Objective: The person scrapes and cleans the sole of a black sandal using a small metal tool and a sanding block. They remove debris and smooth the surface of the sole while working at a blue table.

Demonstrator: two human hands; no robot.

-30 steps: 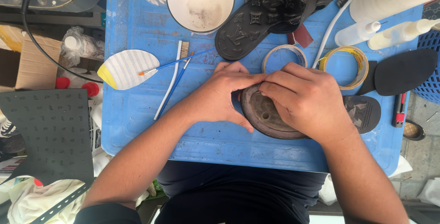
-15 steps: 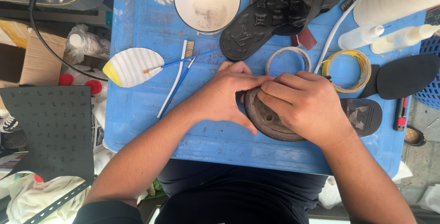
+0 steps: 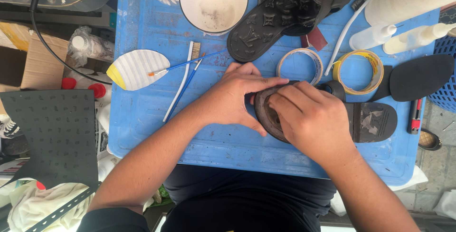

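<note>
A worn dark sandal [image 3: 370,120] lies sole-up across the blue table [image 3: 156,118], its toe end under both hands. My left hand [image 3: 235,99] grips the toe edge from the left, thumb along the top rim. My right hand [image 3: 316,120] presses down on the brown worn patch of the sole, fingers curled over it. Much of the sandal's front is hidden by the hands.
Behind the hands lie two tape rolls [image 3: 299,63] [image 3: 358,70], another black sandal [image 3: 289,9], a white bowl [image 3: 213,1], glue bottles [image 3: 380,36], thin brushes [image 3: 183,77], a white-and-yellow insole [image 3: 135,69] and a black sole piece [image 3: 420,76]. A grey rubber sheet [image 3: 52,132] lies left of the table.
My hands have shifted slightly on the sandal's toe; the right hand's fingers press further over the sole. The camera has tilted a little. Nothing else moved.
</note>
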